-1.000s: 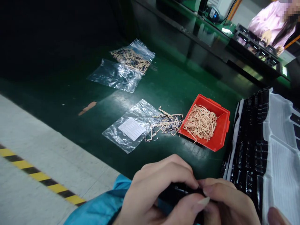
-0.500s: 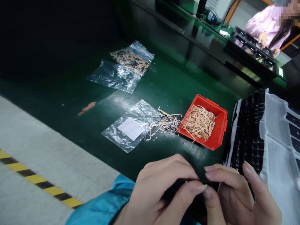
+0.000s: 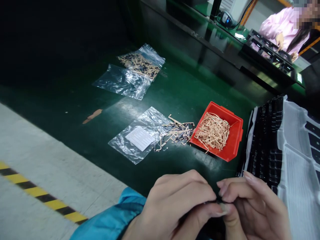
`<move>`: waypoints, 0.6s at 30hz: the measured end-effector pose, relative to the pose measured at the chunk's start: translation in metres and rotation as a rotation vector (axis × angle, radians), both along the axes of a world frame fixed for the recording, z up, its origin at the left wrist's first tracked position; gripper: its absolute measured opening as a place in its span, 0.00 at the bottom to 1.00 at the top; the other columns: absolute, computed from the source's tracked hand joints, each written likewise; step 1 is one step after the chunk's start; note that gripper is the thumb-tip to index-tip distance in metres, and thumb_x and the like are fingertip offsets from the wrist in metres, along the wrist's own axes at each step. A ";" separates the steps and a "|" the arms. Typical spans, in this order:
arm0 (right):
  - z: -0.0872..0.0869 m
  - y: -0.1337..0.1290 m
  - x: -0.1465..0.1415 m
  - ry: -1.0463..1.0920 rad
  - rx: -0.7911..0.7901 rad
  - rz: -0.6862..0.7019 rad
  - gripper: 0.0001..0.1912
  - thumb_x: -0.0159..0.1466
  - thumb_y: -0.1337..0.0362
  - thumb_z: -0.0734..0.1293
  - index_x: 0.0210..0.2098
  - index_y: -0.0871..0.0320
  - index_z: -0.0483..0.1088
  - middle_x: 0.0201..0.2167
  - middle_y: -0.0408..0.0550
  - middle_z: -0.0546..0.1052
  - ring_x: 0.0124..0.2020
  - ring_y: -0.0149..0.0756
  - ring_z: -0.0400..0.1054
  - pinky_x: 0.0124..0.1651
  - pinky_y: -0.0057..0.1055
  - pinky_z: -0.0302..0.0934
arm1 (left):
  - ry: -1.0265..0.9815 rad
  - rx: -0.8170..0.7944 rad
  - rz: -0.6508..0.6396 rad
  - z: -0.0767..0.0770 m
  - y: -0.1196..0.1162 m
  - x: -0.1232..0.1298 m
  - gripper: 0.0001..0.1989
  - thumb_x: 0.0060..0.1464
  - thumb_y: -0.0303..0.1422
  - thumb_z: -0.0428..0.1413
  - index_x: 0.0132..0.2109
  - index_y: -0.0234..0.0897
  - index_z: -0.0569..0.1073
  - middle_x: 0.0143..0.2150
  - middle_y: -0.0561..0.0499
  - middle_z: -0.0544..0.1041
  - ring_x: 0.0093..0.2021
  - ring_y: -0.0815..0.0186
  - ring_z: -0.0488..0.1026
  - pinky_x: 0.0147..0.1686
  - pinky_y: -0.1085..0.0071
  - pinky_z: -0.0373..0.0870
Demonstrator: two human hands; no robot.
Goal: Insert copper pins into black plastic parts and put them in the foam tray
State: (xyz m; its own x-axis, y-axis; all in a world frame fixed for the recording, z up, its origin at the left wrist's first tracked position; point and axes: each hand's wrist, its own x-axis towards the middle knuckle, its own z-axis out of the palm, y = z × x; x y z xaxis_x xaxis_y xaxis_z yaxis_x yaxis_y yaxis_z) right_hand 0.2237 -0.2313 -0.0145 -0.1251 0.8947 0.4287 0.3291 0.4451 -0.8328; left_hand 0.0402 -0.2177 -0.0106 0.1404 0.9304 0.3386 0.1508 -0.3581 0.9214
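Head view: 2 hands meet at the near edge of the tabletop [image 3: 175,95]. The left hand [image 3: 178,203] is closed in a pinch, thumb to forefinger, on a dark piece [image 3: 219,201], mostly hidden. The right hand [image 3: 257,206] is half curled, its fingertips at the same piece; whether it grips cannot be told.

Step in hand, as judged: fine fingertip work on the piece. The next move calls for a firm left pinch and light, exact right fingers.

Beyond the hands sits a red bin [image 3: 231,144] of tan strips [image 3: 212,131]. Beside it, a loose pile [image 3: 178,132] lies partly against a labelled bag [image 3: 125,141]. 2 more bags [image 3: 122,80] lie farther off, 1 filled. Black trays [image 3: 265,146] stand at right.
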 end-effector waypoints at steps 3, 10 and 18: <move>-0.003 -0.004 -0.014 -0.087 0.042 -0.109 0.39 0.64 0.86 0.64 0.70 0.52 0.67 0.36 0.41 0.77 0.41 0.30 0.78 0.48 0.25 0.79 | 0.032 0.001 0.013 0.002 0.003 -0.001 0.08 0.66 0.21 0.58 0.39 0.38 0.76 0.33 0.58 0.81 0.30 0.78 0.78 0.36 0.88 0.72; -0.004 -0.010 -0.046 0.032 -0.037 -0.318 0.31 0.67 0.85 0.64 0.61 0.49 0.76 0.38 0.44 0.77 0.41 0.33 0.75 0.42 0.30 0.76 | 0.105 0.010 0.031 0.005 0.004 -0.006 0.12 0.64 0.19 0.56 0.40 0.42 0.77 0.32 0.61 0.78 0.28 0.79 0.76 0.33 0.87 0.71; -0.006 -0.006 -0.036 0.120 -0.056 -0.247 0.31 0.67 0.82 0.66 0.63 0.50 0.73 0.36 0.40 0.78 0.42 0.30 0.78 0.49 0.26 0.77 | 0.153 0.030 -0.047 0.000 0.001 -0.012 0.07 0.68 0.22 0.58 0.44 0.40 0.76 0.33 0.57 0.76 0.29 0.75 0.74 0.30 0.81 0.70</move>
State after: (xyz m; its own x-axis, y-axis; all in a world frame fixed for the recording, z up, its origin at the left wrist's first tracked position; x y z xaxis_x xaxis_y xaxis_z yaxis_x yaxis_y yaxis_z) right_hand 0.1874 -0.2371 -0.0206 0.1487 0.9144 0.3766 0.3198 0.3160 -0.8933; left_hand 0.0287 -0.2168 -0.0110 0.2353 0.9116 0.3370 0.2716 -0.3946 0.8778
